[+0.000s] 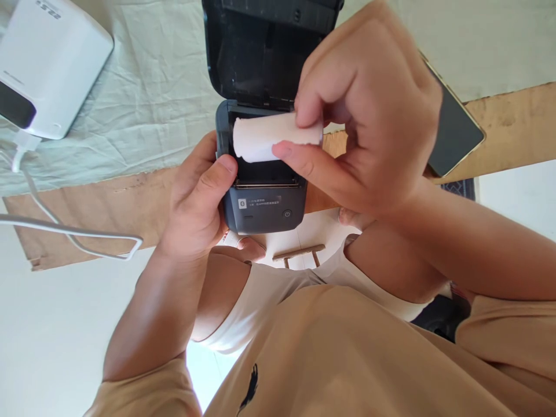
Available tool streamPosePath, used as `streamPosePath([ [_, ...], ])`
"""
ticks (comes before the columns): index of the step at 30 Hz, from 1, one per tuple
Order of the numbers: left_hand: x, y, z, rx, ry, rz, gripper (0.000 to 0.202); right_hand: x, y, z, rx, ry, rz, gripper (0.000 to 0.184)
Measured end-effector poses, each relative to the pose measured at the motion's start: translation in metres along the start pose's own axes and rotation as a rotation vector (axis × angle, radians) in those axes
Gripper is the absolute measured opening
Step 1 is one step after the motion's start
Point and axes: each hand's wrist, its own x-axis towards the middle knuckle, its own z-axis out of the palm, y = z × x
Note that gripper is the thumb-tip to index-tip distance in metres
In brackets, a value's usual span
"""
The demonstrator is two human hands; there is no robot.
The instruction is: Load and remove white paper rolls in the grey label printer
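Note:
A small dark label printer (264,211) is at the table's near edge, its black lid (264,58) swung up and back. My left hand (197,197) grips the printer's left side, with the thumb over the rim of the paper bay. Between the thumb and fingers of my right hand (369,110) is a white paper roll (264,136). The roll lies sideways over the opened bay, its right end hidden by my fingers. Whether it touches the bay's floor I cannot tell. A power button and small printed text show on the printer's front.
A white power bank (56,63) with a white cable (73,223) plugged in stands at the left. To the right, partly behind my right hand, lies a dark phone (456,124). A pale green cloth (160,75) covers the table behind its bare wooden edge (143,194).

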Motion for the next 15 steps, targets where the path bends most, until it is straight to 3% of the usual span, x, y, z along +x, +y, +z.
streamPosePath([
  [3, 0.000, -0.002, -0.001, -0.005, 0.050, -0.021, 0.073, -0.003, 0.001, 0.006, 0.025, -0.026, 0.037, 0.030],
  [15, 0.000, -0.001, -0.001, 0.020, 0.069, -0.021, 0.069, -0.006, 0.004, 0.013, 0.056, -0.054, 0.015, 0.030],
])
